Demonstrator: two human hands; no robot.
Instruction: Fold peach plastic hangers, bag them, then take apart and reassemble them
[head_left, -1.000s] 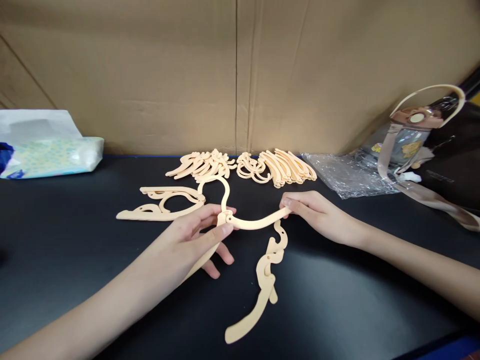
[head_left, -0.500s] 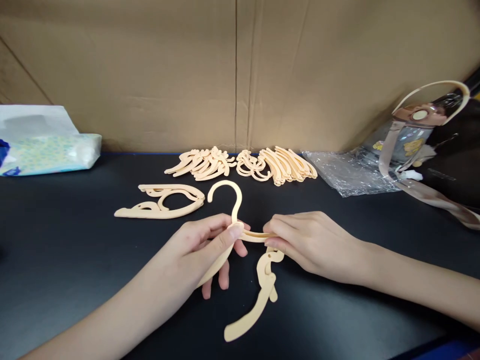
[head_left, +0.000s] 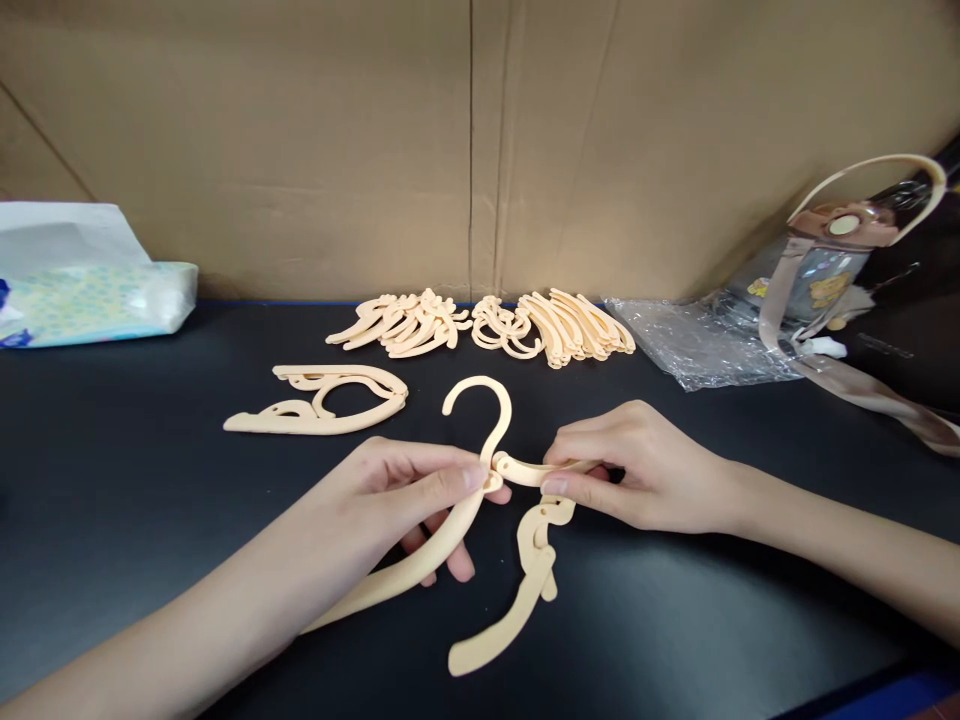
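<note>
My left hand (head_left: pixel 420 490) pinches a cream plastic clothes hanger (head_left: pixel 405 572) at its joint, below the upright hook (head_left: pixel 501 405). One curved arm of it runs down to the left, partly behind my forearm. Between thumb and fingers, my right hand (head_left: pixel 637 465) grips a second curved hanger arm (head_left: pixel 525 472). That arm's rounded, holed end lies right beside the joint; whether it is linked there I cannot tell. Below my right hand, loose cream hanger parts (head_left: pixel 510 620) lie on the black table, their top end partly covered by my fingers.
A folded hanger (head_left: pixel 337 425) lies at left. Behind are piles of hanger arms (head_left: pixel 574 325), hooks (head_left: pixel 502 328) and small parts (head_left: pixel 412 322). A tissue pack (head_left: pixel 105 295) stands far left; a plastic bag (head_left: pixel 675 345) and strapped bottle (head_left: pixel 817 275) are at right. Cardboard (head_left: pixel 300 150) walls the back.
The hook has shifted right and tilted. The right-hand arm's end has come out from under my left thumb and now shows beside the joint. The left arm has swung outward to the left.
</note>
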